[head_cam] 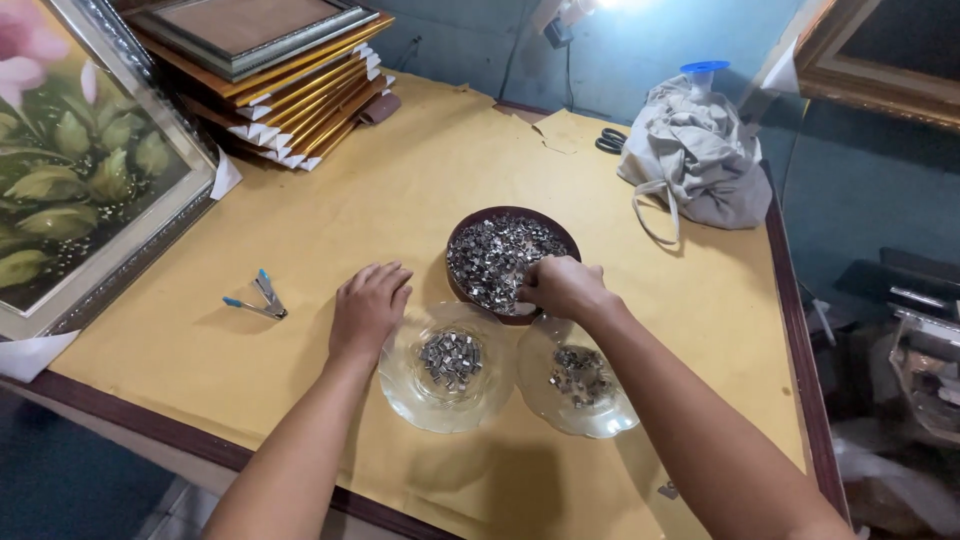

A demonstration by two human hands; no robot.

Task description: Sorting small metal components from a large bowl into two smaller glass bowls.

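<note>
Head view: at frame centre my right hand curls, fingers pinching into the clips in the dark bowl. Left hand rests flat and spread beside the left glass dish, steadying me; right dish sits adjacent.

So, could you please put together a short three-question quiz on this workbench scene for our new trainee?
1. True or false: the right hand is over the dark bowl of small metal pieces.
2. Multiple choice: what lies on the paper-covered table to the left of the left hand?
A. scissors
B. a staple remover with blue handles
C. a hammer
3. How many clear glass dishes sit nearest the person, and what is in them?

Key
1. True.
2. B.
3. Two, the left glass dish and the right glass dish; each holds a small heap of metal pieces.
</note>
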